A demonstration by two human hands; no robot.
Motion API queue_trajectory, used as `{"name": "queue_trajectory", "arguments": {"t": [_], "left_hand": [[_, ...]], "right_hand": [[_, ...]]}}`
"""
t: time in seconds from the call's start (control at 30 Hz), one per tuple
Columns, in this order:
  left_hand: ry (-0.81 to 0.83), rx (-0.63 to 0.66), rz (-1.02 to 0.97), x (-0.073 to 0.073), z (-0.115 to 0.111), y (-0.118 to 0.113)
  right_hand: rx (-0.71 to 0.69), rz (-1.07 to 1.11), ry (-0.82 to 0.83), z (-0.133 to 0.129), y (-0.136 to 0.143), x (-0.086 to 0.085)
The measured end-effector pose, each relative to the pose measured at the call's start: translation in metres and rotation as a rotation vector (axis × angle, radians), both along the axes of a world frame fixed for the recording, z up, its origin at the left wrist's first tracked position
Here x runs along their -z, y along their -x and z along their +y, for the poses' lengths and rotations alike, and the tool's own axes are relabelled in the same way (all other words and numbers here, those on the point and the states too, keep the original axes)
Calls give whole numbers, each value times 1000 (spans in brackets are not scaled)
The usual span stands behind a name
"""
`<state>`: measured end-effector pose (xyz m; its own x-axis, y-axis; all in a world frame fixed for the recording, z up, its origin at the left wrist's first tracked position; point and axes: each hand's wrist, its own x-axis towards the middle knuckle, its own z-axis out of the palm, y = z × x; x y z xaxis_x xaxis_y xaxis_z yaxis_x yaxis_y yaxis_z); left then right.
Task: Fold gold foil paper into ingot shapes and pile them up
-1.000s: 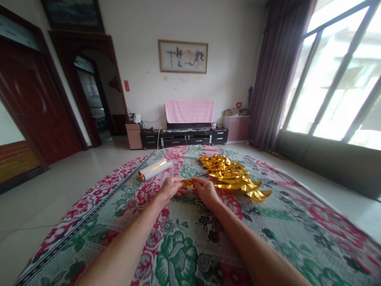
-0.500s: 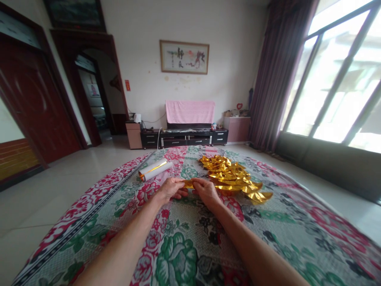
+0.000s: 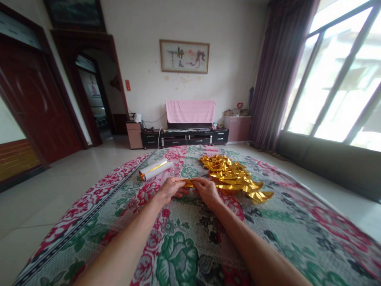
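Observation:
Between my two hands is a small folded piece of gold foil paper (image 3: 189,183), held just above the cloth. My left hand (image 3: 172,188) pinches its left end, with the lower fingers curled beneath. At the other end, the thumb and fingers of my right hand (image 3: 206,190) are closed on the foil. Just right of my right hand lies a pile of folded gold foil paper pieces (image 3: 232,175), pointed at their ends and overlapping. Beyond my left hand rests a rolled stack of foil sheets (image 3: 156,170), white outside with a gold strip showing.
A flowered cloth (image 3: 178,258) in red, green and grey covers the round table. Past its far edge stands a low black TV cabinet (image 3: 190,137), with a pink cloth (image 3: 190,112) draped over what stands on it. A window (image 3: 336,79) and dark curtain (image 3: 272,79) are at right.
My hands stay almost in place, both still pinching the foil. The fingers shift only slightly around it. The pile and the roll lie as before.

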<state>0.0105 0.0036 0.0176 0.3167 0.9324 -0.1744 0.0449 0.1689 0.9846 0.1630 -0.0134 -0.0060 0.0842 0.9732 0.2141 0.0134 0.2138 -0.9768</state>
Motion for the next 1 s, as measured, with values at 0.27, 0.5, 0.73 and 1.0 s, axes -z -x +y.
{"name": "queue_trajectory", "arguments": {"t": [0.27,0.5,0.73,1.0], "left_hand": [[43,-31,-28,-2,0,2],[60,-8,6,-6,-2,1],[67,16,3,-3,-1,1],[85,2,-5,-9,-3,3]], "right_hand": [[-26,53,31,2,0,2],[-43,80,32,0,-1,0],[-27,67,46,4,1,3],[-44,48,57,-1,-1,-1]]}}
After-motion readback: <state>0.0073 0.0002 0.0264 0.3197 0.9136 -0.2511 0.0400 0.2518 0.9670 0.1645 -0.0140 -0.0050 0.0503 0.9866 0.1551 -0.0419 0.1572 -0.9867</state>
